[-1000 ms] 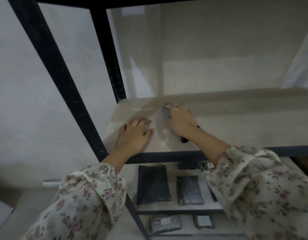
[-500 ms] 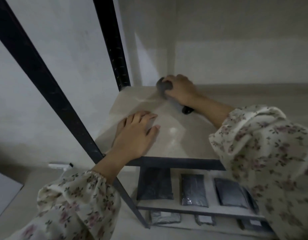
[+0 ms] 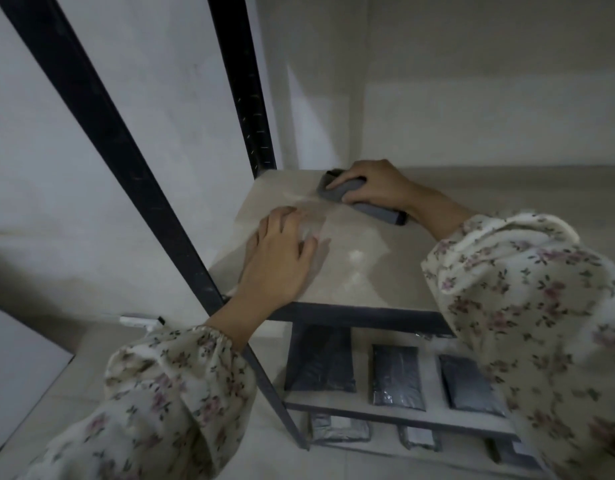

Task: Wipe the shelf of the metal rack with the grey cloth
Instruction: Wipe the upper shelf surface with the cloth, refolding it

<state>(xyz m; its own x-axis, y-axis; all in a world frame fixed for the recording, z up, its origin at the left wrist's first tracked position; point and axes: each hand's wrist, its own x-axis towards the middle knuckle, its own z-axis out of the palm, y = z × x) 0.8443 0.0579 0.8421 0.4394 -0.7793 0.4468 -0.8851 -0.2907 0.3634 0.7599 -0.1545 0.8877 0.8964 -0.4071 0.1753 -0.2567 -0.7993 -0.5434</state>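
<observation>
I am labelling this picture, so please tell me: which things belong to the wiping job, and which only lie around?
Belong to the job:
- grey cloth, under the right hand
- shelf
- left hand, flat on the shelf

Only lying around:
- dark packets on the lower shelves
- white object on the floor

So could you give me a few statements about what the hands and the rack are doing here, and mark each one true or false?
1. The right hand presses the grey cloth near the shelf's back left corner. True.
2. The left hand holds a spray bottle. False: it lies flat and empty on the shelf.
3. Dark packets lie on the lower shelf. True.
4. The cloth hangs over the shelf's front edge. False: it lies towards the back, by the rear black post.
5. Both sleeves are plain white. False: they are floral.
</observation>
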